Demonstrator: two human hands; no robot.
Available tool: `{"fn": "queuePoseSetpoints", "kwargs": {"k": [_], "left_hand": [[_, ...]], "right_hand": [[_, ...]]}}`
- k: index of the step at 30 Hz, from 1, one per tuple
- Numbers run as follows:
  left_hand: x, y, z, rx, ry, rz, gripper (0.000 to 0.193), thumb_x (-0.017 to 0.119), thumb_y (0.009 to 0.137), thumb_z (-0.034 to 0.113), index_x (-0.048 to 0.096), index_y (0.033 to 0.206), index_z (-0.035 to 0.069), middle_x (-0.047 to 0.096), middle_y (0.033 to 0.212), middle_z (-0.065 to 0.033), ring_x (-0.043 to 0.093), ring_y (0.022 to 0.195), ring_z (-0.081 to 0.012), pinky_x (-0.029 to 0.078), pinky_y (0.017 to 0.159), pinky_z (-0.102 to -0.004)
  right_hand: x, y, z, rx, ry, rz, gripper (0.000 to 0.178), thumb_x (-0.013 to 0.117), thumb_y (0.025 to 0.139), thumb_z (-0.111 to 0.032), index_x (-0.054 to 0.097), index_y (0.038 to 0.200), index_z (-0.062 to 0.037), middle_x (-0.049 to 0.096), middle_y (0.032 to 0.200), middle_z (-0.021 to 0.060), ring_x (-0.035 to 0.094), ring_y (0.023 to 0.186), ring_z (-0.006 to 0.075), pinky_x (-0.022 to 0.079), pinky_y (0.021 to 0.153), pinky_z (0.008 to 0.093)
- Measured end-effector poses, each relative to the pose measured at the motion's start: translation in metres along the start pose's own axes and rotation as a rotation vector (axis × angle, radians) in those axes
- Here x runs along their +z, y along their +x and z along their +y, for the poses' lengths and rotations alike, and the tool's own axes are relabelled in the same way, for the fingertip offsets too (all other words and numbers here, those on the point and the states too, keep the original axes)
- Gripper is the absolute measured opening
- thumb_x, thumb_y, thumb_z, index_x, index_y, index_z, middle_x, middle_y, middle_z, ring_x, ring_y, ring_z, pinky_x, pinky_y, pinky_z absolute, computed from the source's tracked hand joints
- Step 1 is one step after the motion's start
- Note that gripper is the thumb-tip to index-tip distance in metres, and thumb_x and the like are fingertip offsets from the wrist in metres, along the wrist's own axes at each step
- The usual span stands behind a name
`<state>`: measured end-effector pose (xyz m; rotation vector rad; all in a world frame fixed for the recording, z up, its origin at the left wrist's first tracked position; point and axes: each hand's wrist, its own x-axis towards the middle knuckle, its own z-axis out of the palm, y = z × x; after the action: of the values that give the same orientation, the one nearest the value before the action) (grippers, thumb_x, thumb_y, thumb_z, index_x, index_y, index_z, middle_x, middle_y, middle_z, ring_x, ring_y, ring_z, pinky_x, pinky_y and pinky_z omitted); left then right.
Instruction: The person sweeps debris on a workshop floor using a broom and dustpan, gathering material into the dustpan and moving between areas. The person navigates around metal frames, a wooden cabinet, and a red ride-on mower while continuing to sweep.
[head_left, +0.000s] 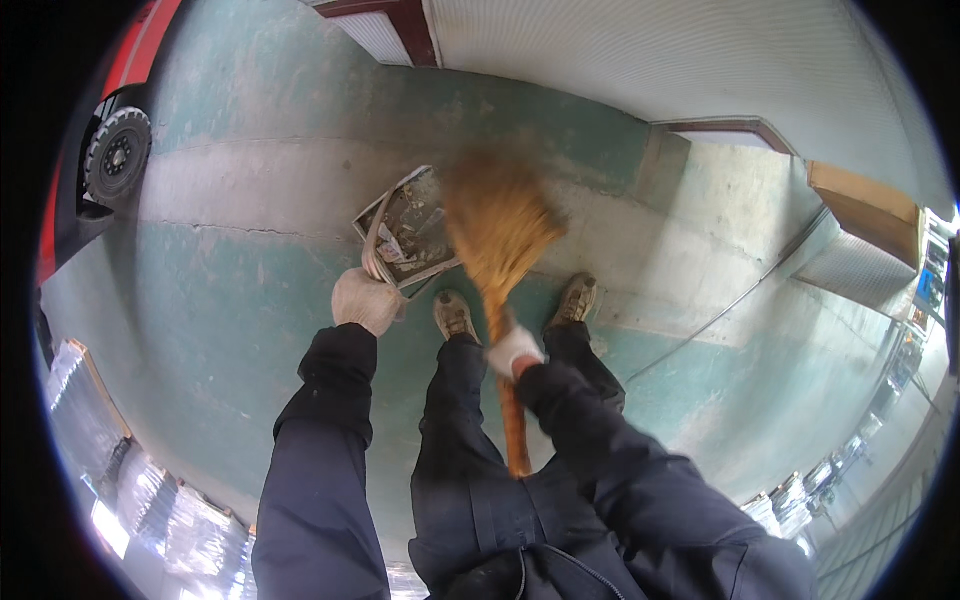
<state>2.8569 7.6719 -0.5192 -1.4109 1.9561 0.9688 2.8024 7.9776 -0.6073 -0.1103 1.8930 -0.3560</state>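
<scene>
In a white glove, my left hand (367, 301) is closed round the handle of a dustpan (436, 268). Dust, scraps and bits of litter (404, 232) lie inside the pan. My right hand (515, 353), gloved as well, grips the wooden handle of a straw broom (500, 235) at about its middle. The bristles fan out just right of the dustpan and partly cover its right side. Motion blurs their far end, so I cannot tell whether they touch the floor. The handle's near end points back toward my waist.
My two shoes (455, 315) stand on a worn green floor (250, 330) with a bare grey strip across it. At the far left is a red vehicle with a black tyre (118, 155). A corrugated wall (640, 60) runs along the far side. A cardboard box (866, 212) is at the right.
</scene>
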Motion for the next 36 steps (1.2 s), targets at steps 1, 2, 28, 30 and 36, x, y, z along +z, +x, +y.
{"fn": "queuePoseSetpoints", "kwargs": {"k": [1,2,28,30,36], "left_hand": [[-0.002,0.000,0.000,-0.013,0.004,0.012,0.028,0.086,0.060,0.016,0.082,0.080,-0.003,0.075,0.079,-0.0304,0.079,0.089,-0.0521,0.063,0.080,-0.0518],[-0.002,-0.001,-0.001,0.000,0.007,0.014,0.028,0.086,0.061,0.016,0.083,0.080,-0.003,0.075,0.080,-0.0305,0.079,0.090,-0.0521,0.063,0.080,-0.0521],[-0.006,-0.057,-0.073,0.195,-0.467,-0.051,0.029,0.089,0.072,0.005,0.078,0.096,-0.005,0.083,0.091,-0.0134,0.080,0.086,-0.0227,0.063,0.081,-0.0379],[-0.014,-0.087,-0.075,0.179,-0.471,-0.051,0.030,0.089,0.071,0.006,0.078,0.097,-0.005,0.084,0.094,-0.0147,0.080,0.087,-0.0215,0.064,0.083,-0.0368],[-0.029,-0.157,-0.022,0.265,-0.264,-0.126,0.035,0.091,0.066,0.004,0.080,0.098,-0.004,0.085,0.098,-0.0138,0.081,0.092,-0.0251,0.065,0.087,-0.0375]], "right_hand": [[0.003,-0.029,-0.007,-0.009,0.116,-0.076,0.101,0.078,0.093,-0.018,0.032,0.181,0.0007,0.077,0.141,0.0308,0.080,0.123,0.0401,0.064,0.102,0.0443],[-0.005,-0.060,-0.009,-0.052,0.279,-0.109,0.102,0.080,0.092,-0.014,0.032,0.181,-0.0019,0.078,0.141,0.0276,0.081,0.115,0.0360,0.065,0.097,0.0437],[-0.155,-0.279,0.103,0.281,0.699,0.112,0.095,0.085,0.091,-0.005,0.043,0.176,-0.0038,0.076,0.110,0.0153,0.073,0.071,0.0232,0.063,0.062,0.0388],[-0.170,-0.319,0.137,0.362,0.807,0.226,0.088,0.083,0.093,-0.004,0.047,0.172,-0.0009,0.074,0.097,0.0141,0.071,0.065,0.0234,0.063,0.056,0.0407],[-0.188,-0.391,0.232,0.404,1.065,0.418,0.079,0.074,0.092,0.006,0.050,0.168,0.0045,0.070,0.090,0.0136,0.069,0.059,0.0247,0.063,0.052,0.0416]]}}
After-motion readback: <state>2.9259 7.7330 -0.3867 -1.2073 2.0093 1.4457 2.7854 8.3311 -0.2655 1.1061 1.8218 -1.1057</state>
